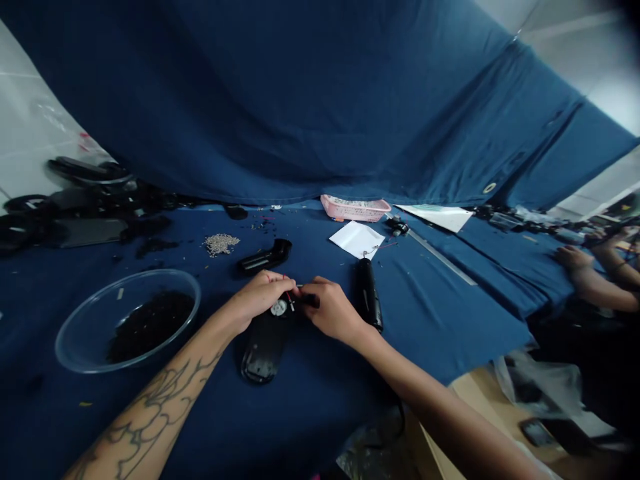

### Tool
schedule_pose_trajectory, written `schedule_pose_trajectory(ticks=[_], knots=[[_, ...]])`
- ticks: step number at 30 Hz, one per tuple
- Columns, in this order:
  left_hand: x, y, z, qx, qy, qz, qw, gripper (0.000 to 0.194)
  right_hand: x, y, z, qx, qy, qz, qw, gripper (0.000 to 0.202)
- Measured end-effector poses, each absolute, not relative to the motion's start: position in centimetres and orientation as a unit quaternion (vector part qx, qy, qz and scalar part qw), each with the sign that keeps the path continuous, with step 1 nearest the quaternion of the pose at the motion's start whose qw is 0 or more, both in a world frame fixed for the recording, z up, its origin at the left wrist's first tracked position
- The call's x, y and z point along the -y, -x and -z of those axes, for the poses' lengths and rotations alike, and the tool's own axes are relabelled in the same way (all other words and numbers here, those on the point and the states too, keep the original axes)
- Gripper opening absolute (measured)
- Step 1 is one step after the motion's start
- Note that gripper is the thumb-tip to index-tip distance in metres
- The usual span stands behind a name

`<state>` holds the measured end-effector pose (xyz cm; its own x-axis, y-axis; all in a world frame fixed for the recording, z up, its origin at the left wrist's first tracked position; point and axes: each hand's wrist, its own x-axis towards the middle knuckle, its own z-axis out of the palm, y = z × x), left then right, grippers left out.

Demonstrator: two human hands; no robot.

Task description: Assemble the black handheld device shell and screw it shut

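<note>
My left hand (263, 293) is closed over the upper end of a black plastic housing (263, 353), thumb and fingertips pinched together. A white round part (279, 307) shows in that housing, just under the thumb. Thin red wires (290, 300) come out between my two hands. Close beside it, my right hand (331, 308) is curled shut around a small dark thing, mostly hidden by the fingers; its tips meet those of the left. A second black housing piece (265, 258) lies just beyond my left hand. To the right of my right hand lies a black cylindrical electric screwdriver (369, 297).
A clear plastic bowl (63, 340) with dark small parts stands at left. Behind are a pile of small light pieces (221, 244), a pink basket (356, 209), white paper (356, 239) and a metal ruler (443, 258). Another person's hands (575, 259) are at far right.
</note>
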<state>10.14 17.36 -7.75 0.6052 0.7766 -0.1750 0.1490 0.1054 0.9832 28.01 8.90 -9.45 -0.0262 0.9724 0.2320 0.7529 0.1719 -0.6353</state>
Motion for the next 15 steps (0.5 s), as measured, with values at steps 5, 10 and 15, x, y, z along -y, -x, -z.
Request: schedule_pose_trajectory(ticks=[5, 10, 15], knots=[[-17.4, -10.2, 7.7, -0.32, -0.667, -0.279, 0.612, 0.033, -9.9, -30.9, 8.6, 0.609, 0.671, -0.166, 0.39, 0.025], [-17.4, -10.4, 7.8, -0.261, -0.722, -0.298, 0.568, 0.035, -11.1, -29.5, 7.8, 0.511, 0.651, -0.299, 0.476, 0.028], [-17.0, -10.4, 7.7, -0.241, -0.775, -0.297, 0.503, 0.03, -12.9, -27.2, 7.4, 0.475, 0.567, -0.426, 0.522, 0.03]])
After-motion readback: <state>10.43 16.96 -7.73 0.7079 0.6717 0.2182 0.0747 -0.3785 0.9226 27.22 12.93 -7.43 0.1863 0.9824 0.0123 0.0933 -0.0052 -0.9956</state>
